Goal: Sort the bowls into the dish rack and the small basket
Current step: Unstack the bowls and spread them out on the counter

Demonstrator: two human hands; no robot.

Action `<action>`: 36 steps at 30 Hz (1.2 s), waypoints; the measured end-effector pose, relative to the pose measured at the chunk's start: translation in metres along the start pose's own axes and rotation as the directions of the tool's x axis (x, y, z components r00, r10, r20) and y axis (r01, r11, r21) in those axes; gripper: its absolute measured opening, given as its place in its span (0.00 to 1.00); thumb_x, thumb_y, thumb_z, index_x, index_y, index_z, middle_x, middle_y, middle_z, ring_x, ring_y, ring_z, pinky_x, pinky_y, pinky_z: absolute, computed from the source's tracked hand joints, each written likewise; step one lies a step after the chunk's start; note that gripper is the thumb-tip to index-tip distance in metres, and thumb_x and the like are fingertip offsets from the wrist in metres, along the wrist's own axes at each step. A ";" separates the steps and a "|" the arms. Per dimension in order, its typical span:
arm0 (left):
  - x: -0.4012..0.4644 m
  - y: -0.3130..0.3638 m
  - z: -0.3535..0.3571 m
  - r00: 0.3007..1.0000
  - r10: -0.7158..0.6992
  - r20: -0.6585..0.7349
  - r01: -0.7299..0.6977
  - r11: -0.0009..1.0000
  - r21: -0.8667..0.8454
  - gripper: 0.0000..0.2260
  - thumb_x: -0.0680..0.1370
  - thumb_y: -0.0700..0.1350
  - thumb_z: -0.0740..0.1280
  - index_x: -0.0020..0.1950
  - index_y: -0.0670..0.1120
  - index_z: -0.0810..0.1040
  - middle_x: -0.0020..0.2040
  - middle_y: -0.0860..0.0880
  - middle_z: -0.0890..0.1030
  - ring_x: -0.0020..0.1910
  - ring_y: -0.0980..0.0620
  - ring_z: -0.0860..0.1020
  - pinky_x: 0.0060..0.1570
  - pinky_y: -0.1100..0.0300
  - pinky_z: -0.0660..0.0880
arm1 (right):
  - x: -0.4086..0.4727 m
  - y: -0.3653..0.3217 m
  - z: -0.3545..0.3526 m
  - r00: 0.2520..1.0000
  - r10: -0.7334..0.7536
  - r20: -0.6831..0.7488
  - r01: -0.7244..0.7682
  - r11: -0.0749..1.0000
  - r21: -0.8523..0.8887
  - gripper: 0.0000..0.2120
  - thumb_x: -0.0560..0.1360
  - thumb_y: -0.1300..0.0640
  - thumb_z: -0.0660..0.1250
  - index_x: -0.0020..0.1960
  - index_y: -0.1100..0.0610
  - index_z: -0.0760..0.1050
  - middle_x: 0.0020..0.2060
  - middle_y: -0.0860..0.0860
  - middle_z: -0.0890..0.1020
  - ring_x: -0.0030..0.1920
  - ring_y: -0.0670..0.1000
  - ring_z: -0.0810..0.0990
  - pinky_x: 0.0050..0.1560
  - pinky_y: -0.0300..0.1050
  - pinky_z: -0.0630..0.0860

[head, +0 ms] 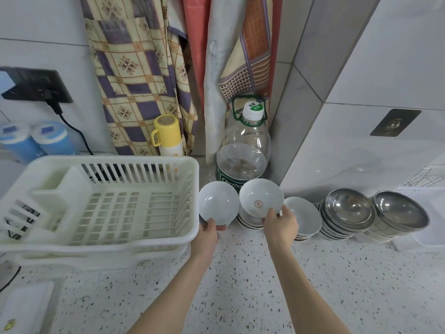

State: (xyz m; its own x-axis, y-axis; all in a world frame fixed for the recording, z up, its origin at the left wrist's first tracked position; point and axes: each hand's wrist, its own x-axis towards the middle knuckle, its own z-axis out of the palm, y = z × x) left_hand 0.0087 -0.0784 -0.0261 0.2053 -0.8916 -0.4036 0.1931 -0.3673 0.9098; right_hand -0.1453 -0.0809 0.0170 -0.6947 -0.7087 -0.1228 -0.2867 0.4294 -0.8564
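My left hand point(209, 231) grips a plain white bowl point(218, 203) by its near rim, tilted toward me, right beside the white plastic dish rack point(134, 247). My right hand point(280, 224) holds a second white bowl point(261, 197) with a red mark inside, lifted over a low stack of white bowls point(248, 221). To the right another stack of white bowls point(304, 216) leans, then two stacks of steel bowls point(346, 210) point(401, 214). The rack holds no bowls. No small basket is clearly visible.
A large clear water bottle point(245, 150) stands behind the bowls against hanging cloths. A yellow-capped flask point(168, 136) and blue containers point(33, 141) sit behind the rack. A wire rack point(426, 177) shows at the right edge. Speckled counter point(240, 273) spreads in front.
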 end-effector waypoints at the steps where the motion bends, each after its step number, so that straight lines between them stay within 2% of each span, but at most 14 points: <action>1: -0.002 0.002 0.001 1.000 0.014 0.024 -0.014 1.000 -0.010 0.15 0.82 0.37 0.60 0.52 0.59 0.72 0.32 0.51 0.85 0.29 0.55 0.72 0.23 0.67 0.66 | -0.001 -0.002 -0.004 1.000 -0.015 -0.006 0.015 0.999 0.034 0.07 0.74 0.61 0.59 0.44 0.58 0.76 0.33 0.56 0.83 0.39 0.57 0.80 0.40 0.50 0.78; 3: -0.008 0.007 0.003 0.997 0.035 0.065 -0.034 0.999 -0.020 0.20 0.82 0.37 0.59 0.56 0.65 0.70 0.34 0.52 0.84 0.34 0.55 0.78 0.24 0.67 0.66 | -0.006 -0.006 -0.014 0.999 -0.036 -0.026 0.039 0.992 0.116 0.08 0.73 0.61 0.59 0.44 0.54 0.76 0.27 0.52 0.82 0.34 0.53 0.81 0.33 0.44 0.74; 5: -0.013 0.009 0.004 0.996 0.046 0.078 -0.043 0.998 -0.044 0.24 0.81 0.35 0.59 0.62 0.67 0.67 0.41 0.47 0.84 0.33 0.57 0.80 0.23 0.67 0.66 | -0.012 -0.007 -0.026 0.998 -0.048 -0.051 0.058 0.978 0.199 0.12 0.74 0.62 0.58 0.44 0.48 0.76 0.23 0.50 0.80 0.28 0.48 0.80 0.30 0.41 0.73; 8: -0.024 0.009 0.003 0.990 0.075 0.119 -0.067 0.995 -0.070 0.30 0.81 0.33 0.60 0.70 0.66 0.63 0.51 0.48 0.81 0.34 0.55 0.82 0.23 0.67 0.68 | -0.022 -0.007 -0.044 0.997 -0.039 -0.067 0.059 0.946 0.318 0.17 0.74 0.63 0.58 0.48 0.43 0.77 0.23 0.50 0.78 0.26 0.43 0.78 0.29 0.37 0.76; 10: -0.033 0.006 0.003 0.984 0.100 0.148 -0.090 0.993 -0.074 0.31 0.81 0.33 0.60 0.67 0.70 0.65 0.56 0.46 0.79 0.34 0.54 0.82 0.24 0.67 0.69 | -0.030 -0.005 -0.056 0.997 -0.031 -0.064 0.051 0.934 0.354 0.18 0.74 0.63 0.58 0.52 0.44 0.78 0.24 0.51 0.78 0.27 0.44 0.78 0.28 0.34 0.72; 12: -0.044 0.003 0.002 0.980 0.110 0.167 -0.098 0.992 -0.076 0.32 0.80 0.33 0.61 0.61 0.75 0.67 0.58 0.45 0.79 0.34 0.53 0.82 0.24 0.66 0.70 | -0.039 0.000 -0.066 0.999 -0.031 -0.042 0.045 0.926 0.376 0.18 0.73 0.63 0.58 0.52 0.44 0.79 0.24 0.51 0.78 0.27 0.46 0.75 0.29 0.37 0.70; 15: -0.063 -0.005 -0.003 0.979 0.087 0.184 -0.078 0.995 -0.055 0.32 0.81 0.34 0.61 0.59 0.77 0.66 0.56 0.43 0.80 0.34 0.53 0.82 0.25 0.66 0.71 | -0.054 0.013 -0.080 0.999 -0.028 -0.016 0.032 0.919 0.393 0.18 0.73 0.66 0.58 0.51 0.49 0.80 0.24 0.51 0.79 0.26 0.43 0.75 0.27 0.34 0.70; 18: -0.083 -0.021 -0.017 0.982 0.046 0.182 -0.043 0.999 -0.020 0.32 0.81 0.36 0.62 0.58 0.78 0.66 0.52 0.39 0.81 0.33 0.55 0.82 0.25 0.66 0.71 | -0.068 0.033 -0.089 1.000 0.003 0.026 -0.013 0.922 0.388 0.17 0.73 0.67 0.58 0.55 0.54 0.80 0.24 0.51 0.79 0.26 0.43 0.76 0.29 0.39 0.71; 21: -0.098 -0.043 -0.033 0.988 -0.011 0.151 0.007 1.000 0.030 0.30 0.81 0.35 0.61 0.67 0.71 0.65 0.48 0.38 0.83 0.33 0.54 0.82 0.25 0.66 0.70 | -0.081 0.059 -0.092 0.997 0.032 0.073 -0.055 0.937 0.344 0.18 0.74 0.67 0.59 0.57 0.52 0.80 0.23 0.50 0.79 0.26 0.42 0.76 0.26 0.35 0.71; 23: -0.103 -0.055 -0.042 0.990 -0.039 0.135 0.030 0.998 0.062 0.29 0.80 0.34 0.60 0.71 0.66 0.64 0.49 0.38 0.82 0.33 0.53 0.82 0.24 0.66 0.68 | -0.087 0.075 -0.090 0.995 0.058 0.082 -0.080 0.953 0.292 0.17 0.75 0.66 0.60 0.56 0.52 0.80 0.22 0.51 0.79 0.24 0.41 0.75 0.24 0.33 0.70; 26: -0.106 -0.066 -0.050 0.992 -0.072 0.108 0.060 0.992 0.111 0.30 0.80 0.32 0.58 0.71 0.64 0.63 0.54 0.40 0.80 0.33 0.52 0.82 0.23 0.66 0.67 | -0.094 0.093 -0.084 0.985 0.100 0.141 -0.128 0.970 0.206 0.17 0.76 0.64 0.60 0.61 0.53 0.78 0.23 0.51 0.80 0.25 0.41 0.77 0.27 0.38 0.73; 29: -0.105 -0.070 -0.055 0.992 -0.105 0.073 0.094 0.986 0.140 0.30 0.79 0.32 0.59 0.70 0.65 0.64 0.49 0.40 0.81 0.32 0.53 0.81 0.22 0.66 0.66 | -0.094 0.103 -0.077 0.972 0.127 0.196 -0.157 0.977 0.144 0.23 0.77 0.63 0.61 0.71 0.56 0.72 0.25 0.51 0.81 0.29 0.46 0.79 0.31 0.41 0.73; 32: -0.101 -0.070 -0.057 0.990 -0.125 0.060 0.115 0.982 0.147 0.29 0.79 0.33 0.60 0.70 0.64 0.64 0.44 0.39 0.82 0.30 0.54 0.80 0.22 0.64 0.66 | -0.090 0.107 -0.072 0.962 0.137 0.235 -0.164 0.981 0.101 0.24 0.77 0.62 0.61 0.72 0.56 0.70 0.26 0.51 0.82 0.30 0.45 0.80 0.28 0.38 0.72; 36: -0.092 -0.068 -0.060 0.990 -0.135 0.044 0.127 0.980 0.150 0.30 0.79 0.32 0.59 0.71 0.64 0.63 0.46 0.38 0.82 0.29 0.55 0.80 0.23 0.63 0.67 | -0.082 0.108 -0.064 0.952 0.120 0.282 -0.142 0.988 0.061 0.24 0.77 0.63 0.61 0.72 0.54 0.71 0.26 0.54 0.82 0.30 0.46 0.80 0.29 0.40 0.74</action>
State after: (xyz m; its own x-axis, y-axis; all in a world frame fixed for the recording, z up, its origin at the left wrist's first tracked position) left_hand 0.0345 0.0446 -0.0563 0.1352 -0.8448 -0.5177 0.0709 -0.5129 0.8555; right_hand -0.1611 0.0592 -0.0333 -0.5100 -0.7809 -0.3608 -0.1441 0.4911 -0.8591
